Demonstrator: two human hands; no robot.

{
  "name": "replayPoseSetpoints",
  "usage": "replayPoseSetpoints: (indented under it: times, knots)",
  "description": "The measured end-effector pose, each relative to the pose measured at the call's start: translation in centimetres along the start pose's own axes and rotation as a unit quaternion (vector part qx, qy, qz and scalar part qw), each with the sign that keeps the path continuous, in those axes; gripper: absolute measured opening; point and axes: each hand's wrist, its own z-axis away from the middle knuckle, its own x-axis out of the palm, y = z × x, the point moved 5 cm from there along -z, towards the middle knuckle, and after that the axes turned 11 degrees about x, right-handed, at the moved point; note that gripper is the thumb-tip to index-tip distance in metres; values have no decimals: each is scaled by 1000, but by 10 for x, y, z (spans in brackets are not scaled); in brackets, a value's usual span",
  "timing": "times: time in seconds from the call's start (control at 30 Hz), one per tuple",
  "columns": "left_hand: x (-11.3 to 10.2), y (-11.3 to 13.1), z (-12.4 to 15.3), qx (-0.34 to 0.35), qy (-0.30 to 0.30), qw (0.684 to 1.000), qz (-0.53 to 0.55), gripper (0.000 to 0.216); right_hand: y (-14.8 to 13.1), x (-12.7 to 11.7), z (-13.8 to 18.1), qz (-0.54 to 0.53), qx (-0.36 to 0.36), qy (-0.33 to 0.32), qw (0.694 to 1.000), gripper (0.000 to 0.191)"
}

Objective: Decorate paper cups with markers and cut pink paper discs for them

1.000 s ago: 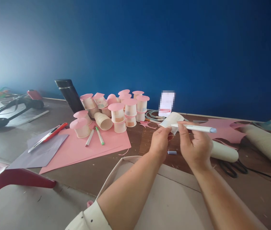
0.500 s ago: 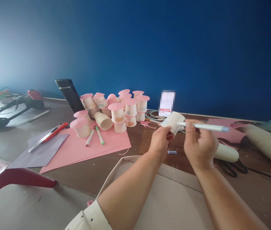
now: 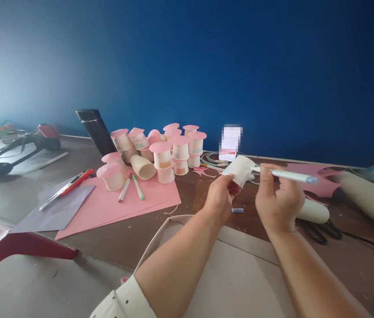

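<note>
My left hand (image 3: 220, 198) is closed on a small white paper cup (image 3: 239, 170), held on its side above the brown table (image 3: 147, 229). My right hand (image 3: 277, 201) grips a white marker (image 3: 286, 176) with a pale blue end, its tip pointing left at the cup's side. The marker's pale blue cap (image 3: 237, 210) lies on the table under my hands. Behind and to the left stands a cluster of paper cups with pink paper lids (image 3: 170, 150).
A pink paper sheet (image 3: 114, 205) with two markers (image 3: 130, 187) lies left, beside a grey sheet (image 3: 57, 210) and a red utility knife (image 3: 70, 185). A black flask (image 3: 96, 130) leans at the back. White rolls (image 3: 365, 201), scissors (image 3: 322, 232) and pink scraps lie to the right. A red chair (image 3: 8, 247) is at lower left.
My right hand drew the marker a little to the right, away from the cup. My left hand turned the cup slightly and raised it.
</note>
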Motion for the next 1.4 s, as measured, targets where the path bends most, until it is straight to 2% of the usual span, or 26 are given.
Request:
replayPoseSetpoints:
  times: [0.13, 0.33, 0.5, 0.73, 0.97, 1.23, 1.4]
  knots:
    - [0, 1, 1, -20, 18, 999, 20, 15, 0, -4, 0, -25, 12, 25, 999, 30]
    - [1, 1, 3, -28, 17, 999, 39, 12, -1, 2, 0, -5, -17, -12, 1000, 27]
    - [-5, 0, 1, -70, 42, 993, 81, 6, -3, -5, -2, -31, -10, 27, 999, 26]
    - [-6, 0, 1, -81, 50, 991, 94, 1, -1, 4, 2, 5, -38, -29, 999, 24]
    - [-9, -1, -1, -95, 60, 987, 113, 4, 0, -4, -2, -18, -2, 18, 1000, 25]
    - [-9, -1, 0, -115, 75, 983, 122, 20, 1, 6, 1, 6, -23, -45, 999, 28]
    - [-11, -2, -1, -121, 79, 982, 120, 24, -1, -4, -3, -10, 6, 8, 1000, 28]
